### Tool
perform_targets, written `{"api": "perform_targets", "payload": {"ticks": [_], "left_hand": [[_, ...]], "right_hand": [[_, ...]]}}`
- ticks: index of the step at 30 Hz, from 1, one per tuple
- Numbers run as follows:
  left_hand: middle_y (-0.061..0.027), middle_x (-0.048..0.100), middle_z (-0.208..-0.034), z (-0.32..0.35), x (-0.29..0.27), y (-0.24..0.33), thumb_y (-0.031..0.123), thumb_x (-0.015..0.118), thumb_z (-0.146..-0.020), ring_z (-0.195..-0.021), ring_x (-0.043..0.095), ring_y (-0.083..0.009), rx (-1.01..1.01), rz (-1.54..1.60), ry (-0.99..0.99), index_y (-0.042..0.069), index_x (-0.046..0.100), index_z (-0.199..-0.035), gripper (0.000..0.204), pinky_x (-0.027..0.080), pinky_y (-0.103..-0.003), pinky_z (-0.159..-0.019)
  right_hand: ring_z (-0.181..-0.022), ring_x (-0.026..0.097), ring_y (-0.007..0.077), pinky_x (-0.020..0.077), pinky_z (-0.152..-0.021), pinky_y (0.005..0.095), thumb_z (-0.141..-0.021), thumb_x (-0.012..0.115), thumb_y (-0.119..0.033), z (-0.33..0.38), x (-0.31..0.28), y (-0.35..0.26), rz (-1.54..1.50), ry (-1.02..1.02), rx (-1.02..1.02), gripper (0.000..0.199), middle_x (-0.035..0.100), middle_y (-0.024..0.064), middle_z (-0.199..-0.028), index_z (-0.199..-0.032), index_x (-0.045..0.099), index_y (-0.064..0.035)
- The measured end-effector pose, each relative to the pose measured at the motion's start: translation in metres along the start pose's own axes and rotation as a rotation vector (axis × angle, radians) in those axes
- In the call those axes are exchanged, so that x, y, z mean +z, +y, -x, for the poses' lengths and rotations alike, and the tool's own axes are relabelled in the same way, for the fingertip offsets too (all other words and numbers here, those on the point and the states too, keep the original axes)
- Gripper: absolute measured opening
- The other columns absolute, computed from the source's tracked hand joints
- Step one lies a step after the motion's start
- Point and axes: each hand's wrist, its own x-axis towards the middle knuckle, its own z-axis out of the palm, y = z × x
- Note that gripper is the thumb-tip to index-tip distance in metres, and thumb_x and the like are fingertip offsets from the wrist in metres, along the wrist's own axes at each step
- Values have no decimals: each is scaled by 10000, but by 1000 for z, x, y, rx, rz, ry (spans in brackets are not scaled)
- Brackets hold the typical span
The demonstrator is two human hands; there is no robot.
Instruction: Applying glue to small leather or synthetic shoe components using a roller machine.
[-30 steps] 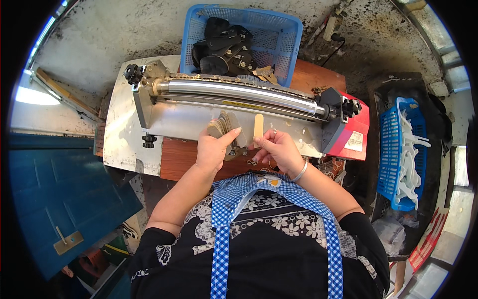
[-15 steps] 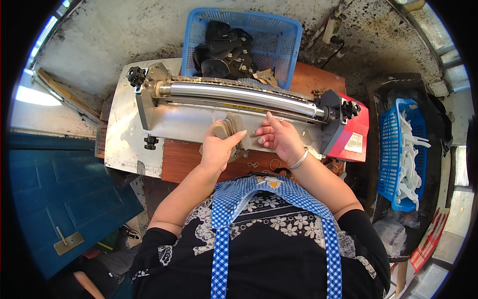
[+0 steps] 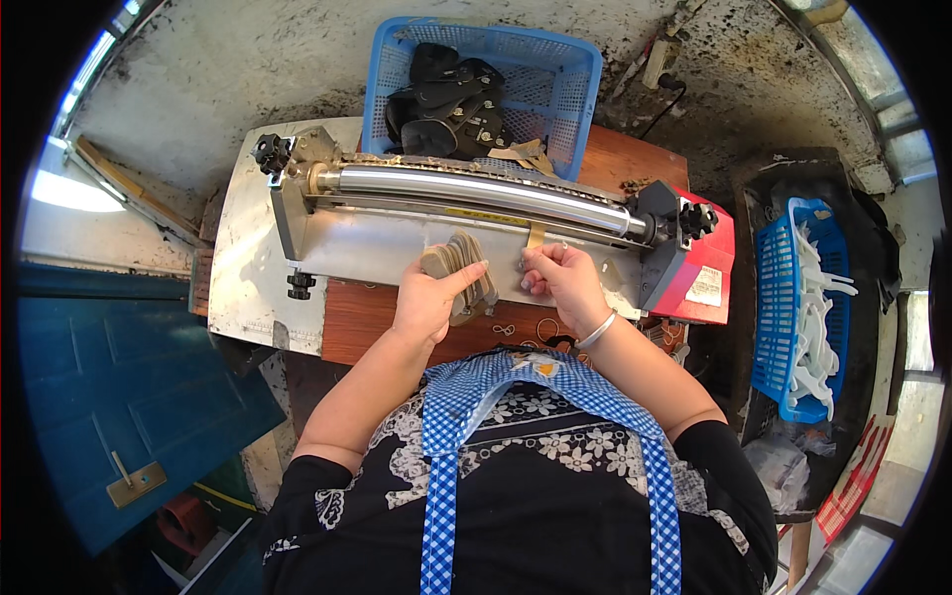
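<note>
A basket (image 3: 561, 97) stands behind the roller machine (image 3: 476, 193).

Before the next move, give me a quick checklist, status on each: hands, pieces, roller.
1. Left hand has a firm hold on the stack of flat pieces: ok, thumb lies across it.
2. Tan strip at the fingertips of the right hand: ok, it points toward the roller.
3. Right hand apart from the roller: ok, it sits on the near side.
4. Right wrist bare: not ok, metal bangle on it.
5. Roller turning or stopped: cannot tell.

Stacked rounded pieces (image 3: 460, 268) tilt near one tan strip (image 3: 535, 238).
</note>
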Motion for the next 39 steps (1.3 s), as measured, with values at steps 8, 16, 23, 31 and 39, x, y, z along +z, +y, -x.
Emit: {"api": "perform_targets", "payload": {"ticks": [8, 16, 23, 31, 39], "left_hand": [[-71, 559, -834, 0, 5, -5, -20, 653, -667, -727, 556, -139, -2, -29, 12, -26, 506, -918, 291, 476, -258, -632], [-57, 548, -833, -5, -3, -3, -28, 651, -665, -717, 541, -121, 112, -89, 21, -12, 481, -921, 307, 465, -242, -641], [-63, 551, -826, -5, -3, -6, -30, 646, -668, -709, 545, -121, 125, -27, 49, -13, 480, -918, 300, 467, -238, -609], [-60, 556, -824, -3, -2, -12, -31, 640, -672, -711, 546, -122, 120, -96, 60, -9, 488, -908, 281, 466, -234, -612], [-50, 556, -813, -5, -8, -3, -32, 631, -680, -709, 544, -111, 152, -77, 62, -6, 498, -888, 249, 464, -229, -616]], "right_hand": [[-490, 509, 60, 381, -418, 179, -770, 584, -153, 24, 11, -4, 307, -279, -109, 153, 556, 19, -615, -773, 562, -2], [-450, 495, 77, 378, -381, 177, -750, 614, -167, 8, -1, -3, -36, -249, 258, 186, 534, 28, -568, -683, 534, -13], [-481, 501, 77, 404, -452, 168, -779, 579, -186, 1, 7, -8, -305, -99, 184, 192, 564, 43, -682, -802, 539, 1], [-433, 508, 82, 379, -373, 176, -787, 559, -169, 17, 11, -4, 286, -175, -3, 177, 558, 56, -607, -727, 521, -7], [-423, 522, 114, 409, -366, 194, -769, 588, -182, 14, -10, 7, 157, -77, -21, 215, 555, 85, -610, -729, 462, -12]]}}
